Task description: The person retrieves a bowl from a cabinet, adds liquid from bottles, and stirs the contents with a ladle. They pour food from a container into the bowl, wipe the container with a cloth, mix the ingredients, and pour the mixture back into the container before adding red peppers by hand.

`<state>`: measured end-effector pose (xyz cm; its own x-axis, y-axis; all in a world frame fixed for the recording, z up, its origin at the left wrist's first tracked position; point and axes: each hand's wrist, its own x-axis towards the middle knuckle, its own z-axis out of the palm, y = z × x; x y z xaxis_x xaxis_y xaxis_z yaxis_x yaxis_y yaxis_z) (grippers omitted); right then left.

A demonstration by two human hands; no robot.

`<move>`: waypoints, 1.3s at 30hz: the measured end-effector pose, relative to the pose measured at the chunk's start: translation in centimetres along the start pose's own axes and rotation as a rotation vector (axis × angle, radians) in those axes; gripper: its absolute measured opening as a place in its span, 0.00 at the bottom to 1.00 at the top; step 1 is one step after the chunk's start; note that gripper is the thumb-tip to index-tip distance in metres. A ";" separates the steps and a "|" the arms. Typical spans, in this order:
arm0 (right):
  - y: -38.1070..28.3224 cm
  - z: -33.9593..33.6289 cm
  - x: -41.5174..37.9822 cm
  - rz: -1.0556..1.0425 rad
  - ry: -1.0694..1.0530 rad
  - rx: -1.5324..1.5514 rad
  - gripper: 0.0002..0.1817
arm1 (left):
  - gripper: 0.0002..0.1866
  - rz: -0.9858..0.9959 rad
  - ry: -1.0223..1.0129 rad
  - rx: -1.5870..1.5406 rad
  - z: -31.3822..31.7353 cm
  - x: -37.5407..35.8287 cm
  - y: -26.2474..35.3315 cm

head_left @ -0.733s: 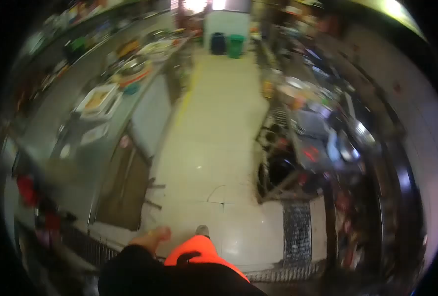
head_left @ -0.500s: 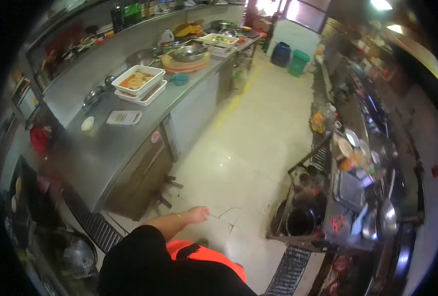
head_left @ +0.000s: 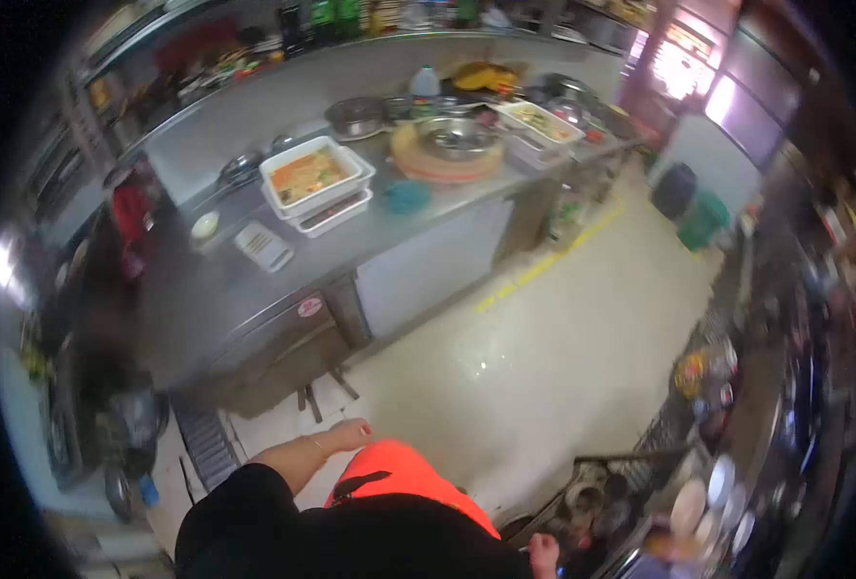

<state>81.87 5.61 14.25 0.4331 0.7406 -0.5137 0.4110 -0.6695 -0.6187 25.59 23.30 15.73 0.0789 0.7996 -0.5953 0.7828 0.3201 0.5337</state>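
My left hand (head_left: 351, 434) hangs low in front of the body, fingers loosely curled, and I see nothing in it. A thin bracelet circles that wrist. It is over the floor, near the dark legs (head_left: 324, 396) under the counter. My right hand (head_left: 543, 555) shows at the bottom edge, curled and blurred, with no object visible in it. It is beside the cooking station, where several pots (head_left: 592, 497) and pale bowls (head_left: 690, 507) stand. Orange-red cloth (head_left: 389, 473) covers my front, and the sleeves are black.
Along the left runs a steel counter (head_left: 191, 333) with stacked white trays of food (head_left: 317, 179), a white grater (head_left: 264, 246), a teal cloth (head_left: 408, 197) and a metal bowl (head_left: 459, 138). A green bin (head_left: 706, 220) stands at the aisle's far end. Pale floor (head_left: 534, 357) lies between.
The view has turned left, so the counter now sits more squarely ahead. My right hand has come into view at the bottom. My left hand has drawn closer to the body.
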 end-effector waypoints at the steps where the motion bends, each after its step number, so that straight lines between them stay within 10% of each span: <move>1: -1.9 -2.0 5.4 -0.161 0.008 -0.054 0.15 | 0.17 -0.047 0.079 -0.075 -0.7 0.4 0.2; 6: -26.9 -6.9 23.7 -0.535 -0.006 -0.384 0.13 | 0.15 -0.237 0.291 -0.527 -1.5 4.7 0.5; 11: -48.1 3.2 32.7 -0.667 -0.166 -0.152 0.16 | 0.14 -0.388 0.359 -0.871 -3.0 16.1 1.2; 16: -65.5 8.8 31.6 -0.917 -0.544 -0.862 0.23 | 0.13 -0.246 0.448 -0.731 -11.8 28.9 8.0; 25: -85.1 8.8 41.6 -1.272 -0.338 -0.481 0.22 | 0.04 0.242 0.571 -0.970 -33.1 41.5 22.5; 32: -102.5 12.0 50.8 -1.665 -0.184 -0.551 0.23 | 0.04 -0.095 0.936 -1.512 -36.6 44.6 24.7; 39: -110.2 17.1 56.5 -1.675 -0.624 -0.941 0.25 | 0.03 -0.179 1.327 -1.727 -36.6 43.2 33.1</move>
<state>47.35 122.24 43.24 -0.9429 0.3187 -0.0969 0.3331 0.9020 -0.2747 32.30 87.04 29.68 -0.8556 0.2632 -0.4456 -0.4976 -0.1816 0.8482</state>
